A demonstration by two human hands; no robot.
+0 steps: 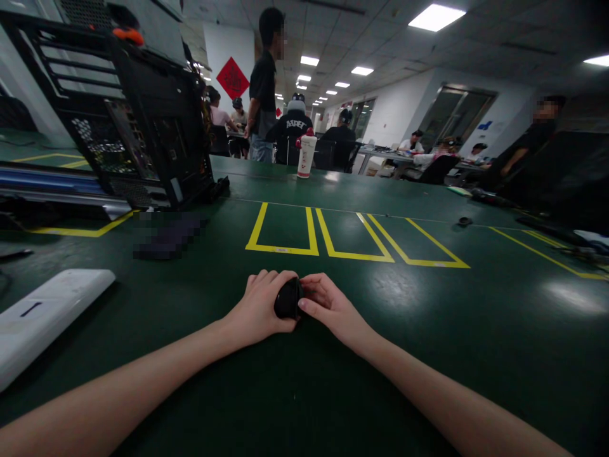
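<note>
Just in front of me, a small black rounded object [287, 299] stands on its side between my hands; it resembles a computer mouse, but its kind cannot be made out for certain. My left hand [261, 303] is wrapped round it from the left, thumb on the near side and fingers over the top. From the right, my right hand [328, 304] pinches at its edge with thumb and curled fingers. Those fingertips partly hide the object's right side. Both hands are low over the green table [295, 393].
Yellow tape frames [284, 249] mark the table ahead. An open black computer case [157, 120] stands at left, with a dark flat item [172, 238] and a white box [52, 314] nearer. A paper cup [306, 156] stands behind. Several people are in the background.
</note>
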